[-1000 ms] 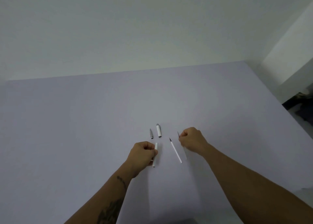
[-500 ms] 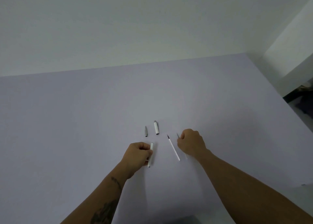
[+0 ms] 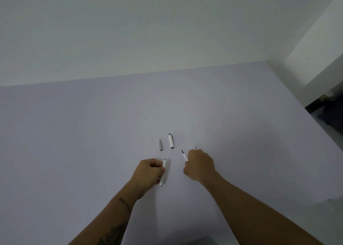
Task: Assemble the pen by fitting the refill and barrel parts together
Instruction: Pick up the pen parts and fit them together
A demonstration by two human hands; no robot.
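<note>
Refill (image 3: 184, 155) is pinched in the right hand (image 3: 199, 166), dark tip pointing to 11 o'clock. White barrel (image 3: 163, 171) is gripped in the left hand (image 3: 149, 173), open end at 12. Hands are apart. Line up both axes before inserting and feed the refill straight. Grey tip cone (image 3: 160, 144) and cap (image 3: 171, 140) lie on the table (image 3: 74, 133) at 12, untouched. A thin sliver beyond the right knuckles is too blurred to identify.

Table (image 3: 92, 152) lies open around cap (image 3: 171, 140) and tip (image 3: 160, 144)

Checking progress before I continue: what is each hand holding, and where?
Left hand grips the white barrel around its middle; right hand holds the refill by its rear part.
</note>
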